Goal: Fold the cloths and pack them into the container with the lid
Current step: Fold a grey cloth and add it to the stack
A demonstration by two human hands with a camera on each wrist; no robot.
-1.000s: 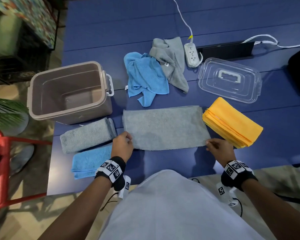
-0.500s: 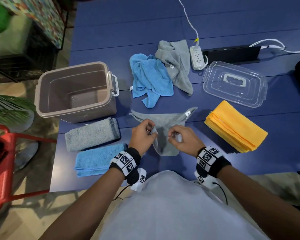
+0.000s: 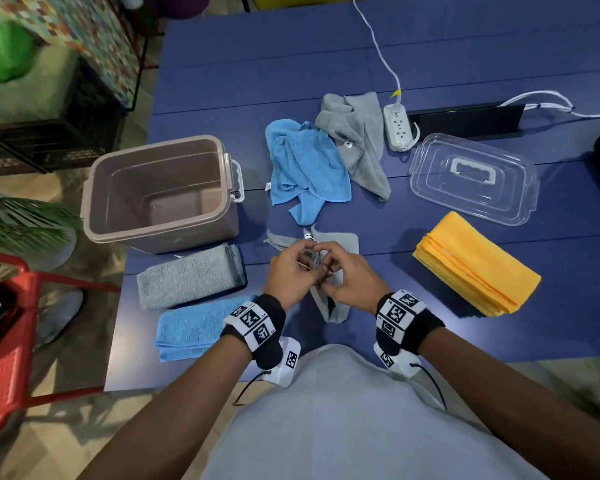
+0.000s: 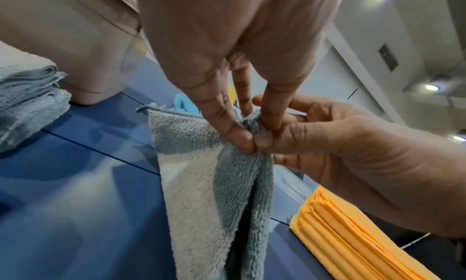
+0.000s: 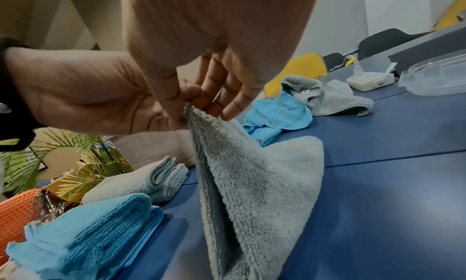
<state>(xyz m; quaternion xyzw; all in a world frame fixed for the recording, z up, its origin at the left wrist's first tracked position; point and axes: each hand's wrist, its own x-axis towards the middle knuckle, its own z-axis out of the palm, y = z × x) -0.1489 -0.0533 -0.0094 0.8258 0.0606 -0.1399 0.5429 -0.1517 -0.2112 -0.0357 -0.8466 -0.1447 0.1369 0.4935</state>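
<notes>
Pinching together, left hand [image 3: 291, 277] and right hand [image 3: 347, 284] dangle grey cloth [image 4: 214, 194] (long axis hanging downward).

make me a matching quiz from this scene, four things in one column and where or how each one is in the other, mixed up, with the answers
Things:
1. grey cloth
2. container
3. clear lid
4. yellow cloths

States:
A. folded stack on the table's right side
B. pinched by left hand and right hand
C. open, nothing inside
D. lying beside the power strip

Pairs: 1-B, 2-C, 3-D, 4-A
</notes>
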